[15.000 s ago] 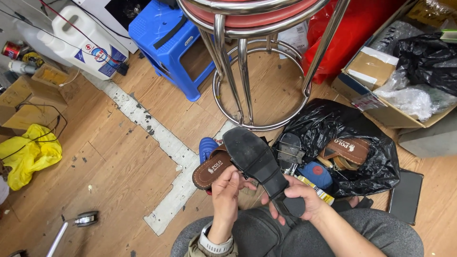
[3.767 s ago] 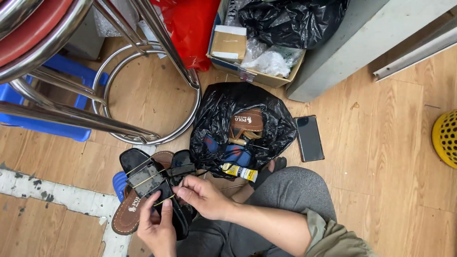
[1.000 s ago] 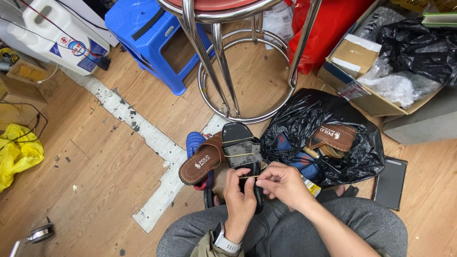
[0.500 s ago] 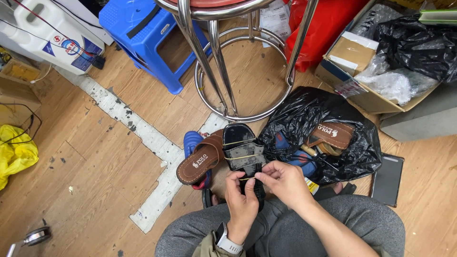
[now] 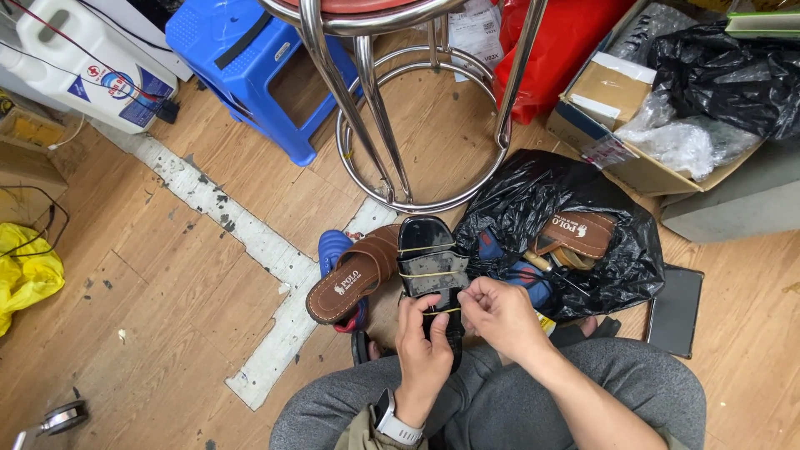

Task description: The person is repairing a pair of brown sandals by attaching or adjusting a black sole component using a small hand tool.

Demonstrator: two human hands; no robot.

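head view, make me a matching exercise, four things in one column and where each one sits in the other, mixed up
Things:
1. glossy black sandal with yellowish rubber bands
2. brown leather slide sandal
3. blue plastic stool
4. flat black phone

Places:
A. on the wooden floor, right of the crumpled black plastic bag
B. upper left, beside the chrome stool legs
C. between the left hand and right hand
D. just left of the black sandal, lying over a blue shoe

Pairs: 1-C, 2-D, 3-B, 4-A

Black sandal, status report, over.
Both hands, left hand and right hand, pinch a yellow band on the black sandal. Brown sandal touching alongside.
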